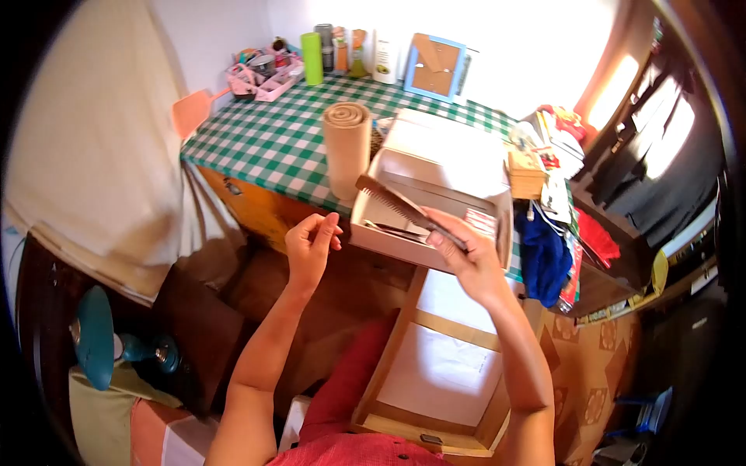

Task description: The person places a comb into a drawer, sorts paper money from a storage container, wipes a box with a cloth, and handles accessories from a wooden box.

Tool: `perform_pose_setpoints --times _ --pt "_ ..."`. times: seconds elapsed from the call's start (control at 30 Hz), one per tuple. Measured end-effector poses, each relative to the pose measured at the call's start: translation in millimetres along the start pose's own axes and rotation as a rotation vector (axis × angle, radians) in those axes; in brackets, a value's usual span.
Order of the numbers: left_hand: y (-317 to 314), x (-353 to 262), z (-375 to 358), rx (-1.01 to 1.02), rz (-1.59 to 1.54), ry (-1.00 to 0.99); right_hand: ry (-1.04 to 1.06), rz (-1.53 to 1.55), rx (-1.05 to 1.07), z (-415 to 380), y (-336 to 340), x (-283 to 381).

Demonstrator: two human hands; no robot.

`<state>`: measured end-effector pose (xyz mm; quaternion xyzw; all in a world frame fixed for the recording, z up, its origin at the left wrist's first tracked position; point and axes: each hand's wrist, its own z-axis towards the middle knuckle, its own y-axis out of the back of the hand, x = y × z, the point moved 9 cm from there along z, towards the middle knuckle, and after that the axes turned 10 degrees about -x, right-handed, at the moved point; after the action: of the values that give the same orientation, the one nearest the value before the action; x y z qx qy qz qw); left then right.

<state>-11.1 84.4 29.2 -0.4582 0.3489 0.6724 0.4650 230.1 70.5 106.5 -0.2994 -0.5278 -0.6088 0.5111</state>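
A brown comb (392, 203) is gripped by its handle end in my right hand (470, 252), over the front of an open white box (396, 245). Its toothed end points up and to the left. Inside the box lie a few thin dark items (396, 231) and a small red-and-white packet (480, 223), partly behind my right hand. My left hand (312, 245) hovers just left of the box, apart from it, fingers curled in and thumb against them, with nothing visible in it. A rolled beige mat (346, 147) stands upright beside the box.
A green checked cloth (268, 144) covers the table. At the back are a pink organizer (272, 81), several bottles and a blue picture frame (434, 68). Below the box, an open drawer (451, 373) holds papers. Blue cloth (542, 256) hangs at the right; a teal lamp (97, 338) is lower left.
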Motion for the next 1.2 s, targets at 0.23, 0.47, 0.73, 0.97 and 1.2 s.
perform_pose_setpoints --times 0.23,0.47,0.73,0.97,1.2 --pt "120 93 18 -0.42 -0.16 0.315 0.189 -0.089 0.114 19 -140 15" --pt "196 207 52 -0.552 -0.544 0.518 0.202 -0.047 -0.072 84 -255 -17" --pt "213 249 114 -0.676 -0.767 0.606 0.509 -0.462 -0.176 163 -328 -15" --pt "237 314 148 -0.815 -0.916 0.658 0.543 -0.469 -0.194 175 -345 -35" --pt "246 390 160 -0.955 -1.068 0.838 0.573 -0.464 -0.19 172 -339 -33"
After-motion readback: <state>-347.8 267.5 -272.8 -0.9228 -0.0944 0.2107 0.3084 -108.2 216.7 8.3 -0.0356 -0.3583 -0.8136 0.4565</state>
